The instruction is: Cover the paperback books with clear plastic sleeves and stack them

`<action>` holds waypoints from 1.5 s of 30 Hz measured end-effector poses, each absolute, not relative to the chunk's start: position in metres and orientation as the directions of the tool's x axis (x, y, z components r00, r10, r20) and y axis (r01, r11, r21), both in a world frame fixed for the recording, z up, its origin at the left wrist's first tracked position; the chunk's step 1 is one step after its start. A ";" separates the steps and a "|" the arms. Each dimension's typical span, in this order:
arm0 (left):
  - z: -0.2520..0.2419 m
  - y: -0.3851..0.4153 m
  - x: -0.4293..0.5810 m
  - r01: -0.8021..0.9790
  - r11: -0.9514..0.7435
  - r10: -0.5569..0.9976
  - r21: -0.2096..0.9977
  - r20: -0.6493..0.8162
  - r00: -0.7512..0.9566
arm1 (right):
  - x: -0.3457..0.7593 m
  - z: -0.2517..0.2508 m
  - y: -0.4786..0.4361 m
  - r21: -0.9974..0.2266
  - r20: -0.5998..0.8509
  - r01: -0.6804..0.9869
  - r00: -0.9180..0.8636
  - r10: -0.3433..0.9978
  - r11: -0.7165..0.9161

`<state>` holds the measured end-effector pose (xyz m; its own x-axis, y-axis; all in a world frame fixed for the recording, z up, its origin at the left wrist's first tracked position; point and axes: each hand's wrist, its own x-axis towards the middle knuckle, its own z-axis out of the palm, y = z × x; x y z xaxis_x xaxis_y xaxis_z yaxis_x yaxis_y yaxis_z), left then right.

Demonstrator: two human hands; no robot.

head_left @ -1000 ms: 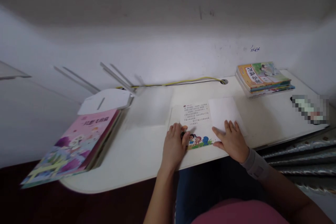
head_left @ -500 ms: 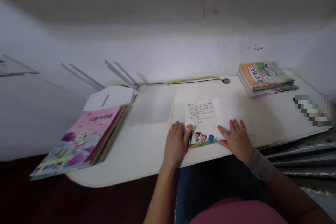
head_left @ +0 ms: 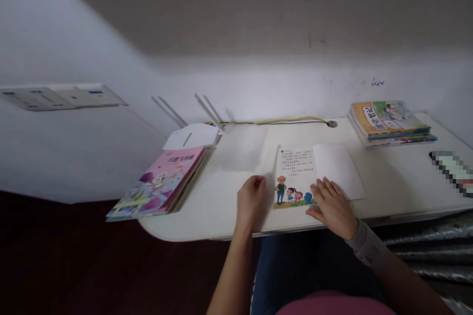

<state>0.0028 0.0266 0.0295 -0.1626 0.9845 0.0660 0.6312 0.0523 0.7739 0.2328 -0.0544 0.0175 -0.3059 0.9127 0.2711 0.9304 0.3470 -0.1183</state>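
Observation:
A thin booklet lies open on the white desk (head_left: 207, 206), its left page (head_left: 295, 172) printed with text and cartoon figures, its right page (head_left: 334, 162) blank white. My right hand (head_left: 332, 206) rests flat, fingers stretched, across the lower part of the booklet near the fold. Just left of the printed page, my left hand (head_left: 251, 202) is closed with curled fingers; what they hold, if anything, is hidden. Beyond it, a pale translucent sheet (head_left: 240, 147) lies on the desk, and a whitish flap shows along the booklet's left edge.
A stack of picture books with a pink cover (head_left: 162, 177) overhangs the desk's left end, by a white router (head_left: 192, 137) with antennas. More books (head_left: 391, 120) are piled at the back right. A blurred-out phone (head_left: 453, 170) lies far right. Cables (head_left: 288, 120) run along the wall.
My left hand has lifted from the page's left edge, its spread fingers now curled. My right hand has stayed at the fold. The view has shifted left.

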 end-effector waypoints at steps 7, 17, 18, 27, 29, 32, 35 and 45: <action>0.089 0.014 0.031 -0.369 0.061 0.997 0.927 -0.073 -0.021 | 0.228 0.025 -0.058 -0.375 0.334 0.812 -0.332 0.882 0.447; 0.104 0.014 0.102 -0.467 0.199 0.952 0.862 -0.057 0.302 | 0.253 0.013 -0.058 -0.949 0.143 -0.233 0.278 0.950 0.211; 0.100 0.013 0.095 -0.451 0.191 0.959 0.872 -0.068 0.275 | 0.257 0.012 -0.057 -0.926 0.033 -0.347 0.319 0.947 0.148; 0.037 0.004 -0.014 0.285 0.027 0.975 0.958 0.037 -0.217 | 0.281 0.001 -0.053 -0.871 -0.166 -0.464 0.586 0.793 0.160; 0.027 0.006 -0.018 0.566 0.071 0.981 0.821 0.046 -0.191 | 0.286 -0.002 -0.054 -0.887 -0.144 -0.429 0.605 0.783 0.169; 0.026 0.010 -0.011 0.875 0.050 0.977 0.482 0.157 -0.142 | 0.299 -0.007 -0.058 -0.948 -0.083 -0.297 0.574 0.815 0.113; 0.030 0.013 0.004 0.971 -0.036 0.933 0.236 0.355 -0.052 | 0.319 -0.010 -0.065 -0.999 0.047 0.047 0.498 0.866 0.027; -0.011 -0.017 0.112 0.766 -0.608 0.787 0.209 0.286 0.547 | 0.360 -0.015 -0.058 -0.781 0.226 0.624 0.310 0.924 -0.018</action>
<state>0.1122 -0.0169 -0.0105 0.5466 0.7869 0.2863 0.7658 -0.6081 0.2093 0.3600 -0.0578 -0.0145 0.3096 0.9236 0.2262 0.6243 -0.0180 -0.7810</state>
